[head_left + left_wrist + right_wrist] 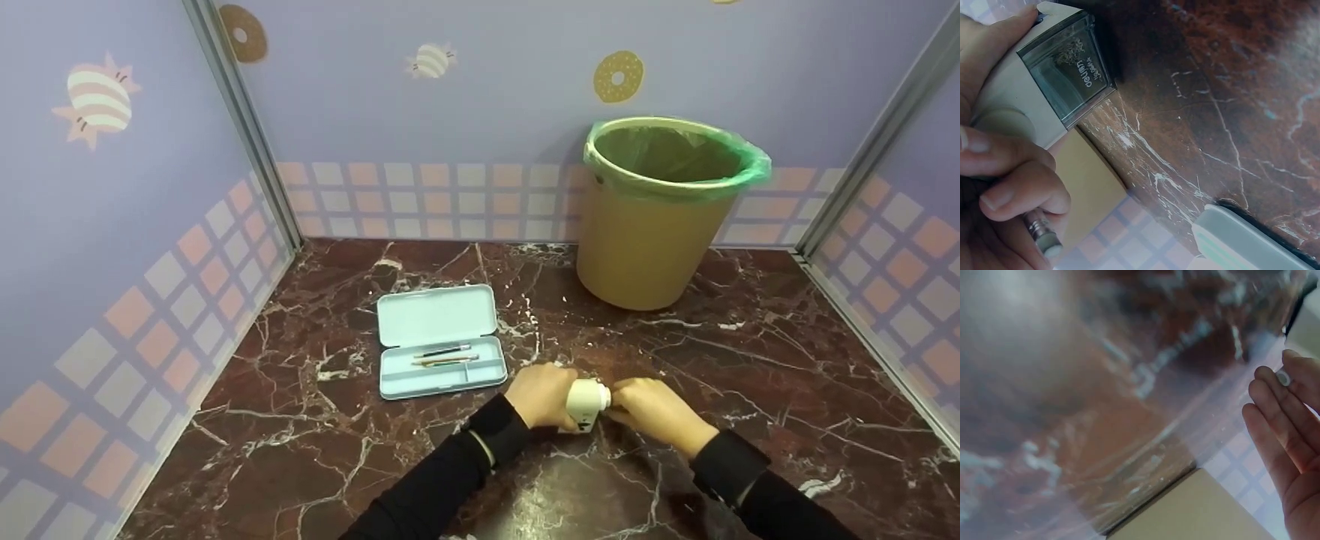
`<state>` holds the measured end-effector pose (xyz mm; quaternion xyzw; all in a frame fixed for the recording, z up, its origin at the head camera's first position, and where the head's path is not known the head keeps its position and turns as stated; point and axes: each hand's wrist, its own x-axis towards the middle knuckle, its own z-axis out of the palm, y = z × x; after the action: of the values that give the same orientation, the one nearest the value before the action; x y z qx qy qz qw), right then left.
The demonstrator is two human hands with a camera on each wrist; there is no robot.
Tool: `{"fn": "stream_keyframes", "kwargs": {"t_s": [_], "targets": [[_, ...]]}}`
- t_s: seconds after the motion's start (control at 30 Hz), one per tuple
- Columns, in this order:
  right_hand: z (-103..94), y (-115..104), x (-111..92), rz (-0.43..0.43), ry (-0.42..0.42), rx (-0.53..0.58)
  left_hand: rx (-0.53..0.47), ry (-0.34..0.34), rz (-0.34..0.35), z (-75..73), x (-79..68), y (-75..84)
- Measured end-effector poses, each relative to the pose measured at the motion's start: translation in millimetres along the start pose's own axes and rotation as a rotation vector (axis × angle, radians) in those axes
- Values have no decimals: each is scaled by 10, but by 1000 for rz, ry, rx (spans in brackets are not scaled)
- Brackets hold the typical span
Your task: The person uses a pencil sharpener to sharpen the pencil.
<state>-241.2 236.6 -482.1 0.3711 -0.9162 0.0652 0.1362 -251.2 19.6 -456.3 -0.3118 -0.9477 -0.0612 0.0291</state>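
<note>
We have the sharpener between our 2 hands at the near side of the table, though we cannot tell whether it rests on the marble or is held just above. Our left hand grips its body; our right hand pinches a pencil near its eraser end. Our fingers hide the tip, so we cannot tell how far it sits in. For clean sharpening, we should judge it best to keep the pencil straight to the hole, turn with light, even pressure, brace the body firmly and leave the tray, with its shavings, closed. Left of the sharpener, the case lies open with pencils inside; the bin stands beyond, to the right.
</note>
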Motion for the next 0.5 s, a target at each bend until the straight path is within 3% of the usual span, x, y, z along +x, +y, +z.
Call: {"fn": "stream_keyframes", "kwargs": {"t_s": [0.2, 0.5], "targets": [[25, -46, -70, 14, -13, 71, 6, 4, -8, 19, -2, -3], [-34, -35, -138, 78, -55, 292, -6, -3, -2, 29, 13, -9]]}}
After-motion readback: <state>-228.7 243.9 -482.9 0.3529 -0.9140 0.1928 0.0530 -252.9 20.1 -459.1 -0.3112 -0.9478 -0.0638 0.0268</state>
